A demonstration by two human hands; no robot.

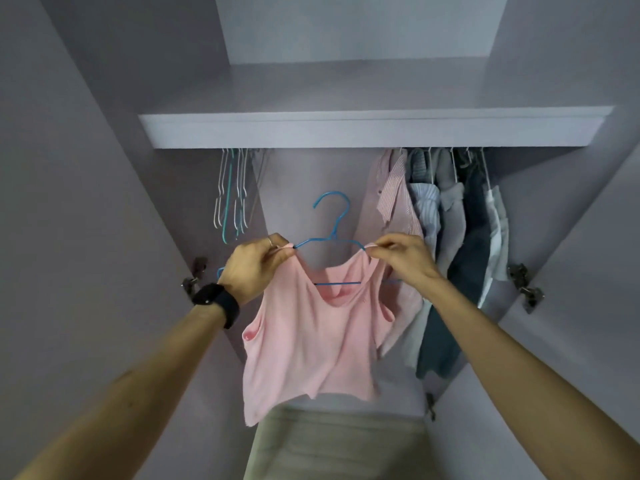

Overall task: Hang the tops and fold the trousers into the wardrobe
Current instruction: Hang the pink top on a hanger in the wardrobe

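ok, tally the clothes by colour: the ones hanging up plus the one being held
pink striped shirt: 1
light blue striped shirt: 1
grey garment: 1
dark blue garment: 1
white garment: 1
plain pink top, on the blue hanger, pinched by left hand and right hand: 1
total: 6; overlap among the hung ones may hide more

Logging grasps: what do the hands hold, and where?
The left hand and right hand each pinch a shoulder strap of the pink top on the blue hanger.
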